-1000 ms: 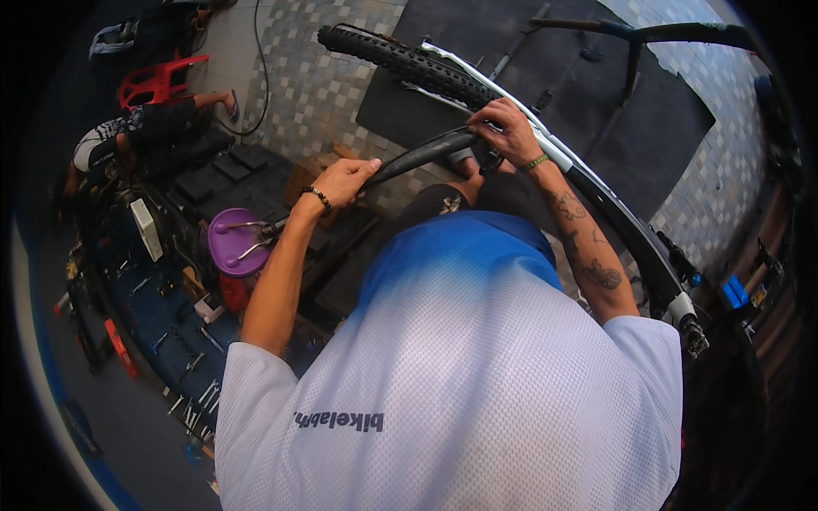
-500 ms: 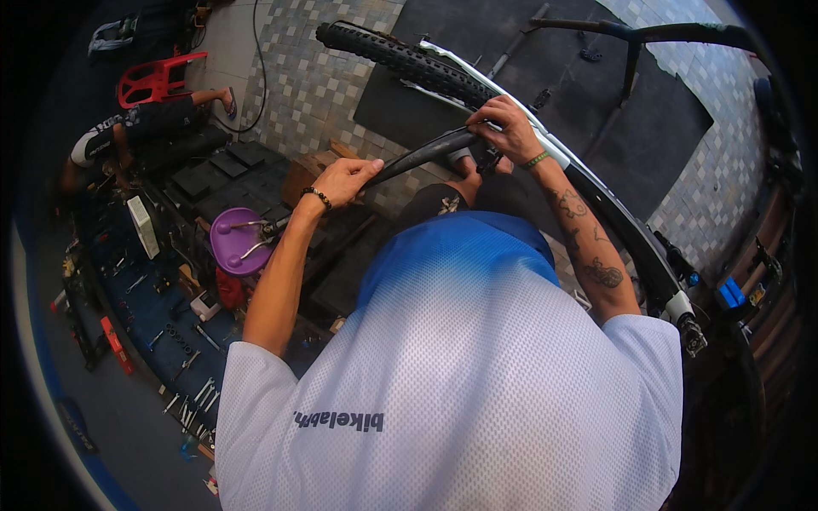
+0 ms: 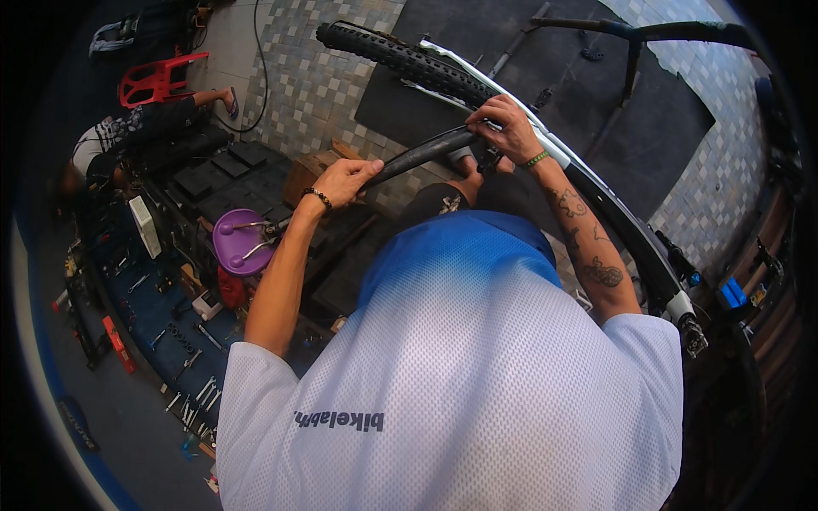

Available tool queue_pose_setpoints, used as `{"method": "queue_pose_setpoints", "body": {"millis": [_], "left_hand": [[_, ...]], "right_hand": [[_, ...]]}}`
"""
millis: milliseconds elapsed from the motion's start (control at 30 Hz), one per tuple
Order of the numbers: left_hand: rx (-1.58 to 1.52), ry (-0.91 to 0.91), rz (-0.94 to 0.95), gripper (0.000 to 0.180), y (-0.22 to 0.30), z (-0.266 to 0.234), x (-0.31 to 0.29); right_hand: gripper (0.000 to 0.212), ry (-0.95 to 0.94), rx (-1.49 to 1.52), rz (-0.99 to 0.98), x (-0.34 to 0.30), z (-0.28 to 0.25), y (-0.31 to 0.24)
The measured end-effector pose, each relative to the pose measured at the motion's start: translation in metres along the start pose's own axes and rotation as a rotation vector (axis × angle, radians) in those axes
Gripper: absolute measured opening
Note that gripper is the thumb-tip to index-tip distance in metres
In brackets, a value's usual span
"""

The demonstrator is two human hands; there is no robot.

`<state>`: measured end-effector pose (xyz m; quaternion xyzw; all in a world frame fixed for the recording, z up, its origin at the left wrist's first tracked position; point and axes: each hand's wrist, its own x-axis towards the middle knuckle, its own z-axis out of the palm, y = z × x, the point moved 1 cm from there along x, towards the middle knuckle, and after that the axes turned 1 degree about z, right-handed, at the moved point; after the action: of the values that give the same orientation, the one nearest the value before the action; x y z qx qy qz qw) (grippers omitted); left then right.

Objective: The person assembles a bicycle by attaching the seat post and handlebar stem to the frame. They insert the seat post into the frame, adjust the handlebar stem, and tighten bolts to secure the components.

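A black rubber bicycle inner tube (image 3: 423, 156) stretches between my two hands in front of my body. My left hand (image 3: 341, 180) closes around its lower left end, thumb laid along the top. Higher up and to the right, my right hand (image 3: 506, 124) pinches the other end between thumb and fingers. Between them the tube looks flattened and bows slightly upward. Just beyond my right hand is a white and black bicycle frame (image 3: 554, 146), with a knobby tire (image 3: 400, 61) at its far left end.
Left of me, a bench (image 3: 162, 298) carries wrenches and other tools, with a purple tray (image 3: 228, 247) near my left forearm. A person (image 3: 136, 128) is at the far left by a red plastic chair (image 3: 158, 81). A black mat (image 3: 656, 128) covers tiled floor ahead, under a dark metal stand (image 3: 632, 36).
My hands and the inner tube stay almost in the same place. At the far left, the other person's upper body and arm have shifted a little.
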<state>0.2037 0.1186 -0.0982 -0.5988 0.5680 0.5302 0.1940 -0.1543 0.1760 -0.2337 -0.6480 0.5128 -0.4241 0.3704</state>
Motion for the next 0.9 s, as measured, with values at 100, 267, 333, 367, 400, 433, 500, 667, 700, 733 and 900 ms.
{"method": "queue_pose_setpoints", "body": {"millis": [100, 267, 333, 367, 400, 433, 500, 667, 700, 733, 900], "left_hand": [[0.006, 0.019, 0.005, 0.069, -0.005, 0.0, 0.003], [0.031, 0.028, 0.019, 0.066, -0.008, -0.003, 0.008], [0.021, 0.03, 0.029, 0.065, -0.009, -0.003, 0.009], [0.005, 0.023, 0.018, 0.065, -0.009, -0.004, 0.009], [-0.012, 0.017, 0.008, 0.064, -0.009, -0.005, 0.009], [-0.029, 0.01, -0.002, 0.064, -0.008, -0.005, 0.009], [-0.045, 0.016, -0.018, 0.062, -0.005, -0.007, 0.006], [0.018, 0.043, -0.013, 0.061, 0.007, -0.012, 0.002], [0.04, 0.047, -0.007, 0.06, 0.008, -0.013, 0.001], [0.062, 0.051, -0.002, 0.06, 0.013, -0.014, -0.001], [0.158, 0.117, 0.023, 0.059, 0.024, -0.018, -0.005]], "right_hand": [[0.013, -0.011, 0.013, 0.002, 0.0, -0.002, -0.001], [0.013, -0.042, 0.037, -0.006, 0.001, -0.005, 0.0], [0.014, -0.058, 0.036, -0.006, 0.001, -0.006, 0.001], [0.014, -0.063, 0.045, 0.002, 0.001, -0.006, 0.002], [0.015, -0.067, 0.055, 0.009, 0.001, -0.006, 0.004], [0.016, -0.072, 0.063, 0.017, 0.0, -0.007, 0.006], [0.016, -0.077, 0.075, 0.021, -0.001, -0.008, 0.011], [0.017, 0.003, -0.046, -0.061, -0.004, -0.011, 0.022], [0.017, -0.005, -0.043, -0.041, -0.006, -0.014, 0.027], [0.018, -0.014, -0.037, -0.02, -0.007, -0.016, 0.027], [0.018, -0.156, 0.018, 0.084, -0.007, -0.02, 0.029]]}}
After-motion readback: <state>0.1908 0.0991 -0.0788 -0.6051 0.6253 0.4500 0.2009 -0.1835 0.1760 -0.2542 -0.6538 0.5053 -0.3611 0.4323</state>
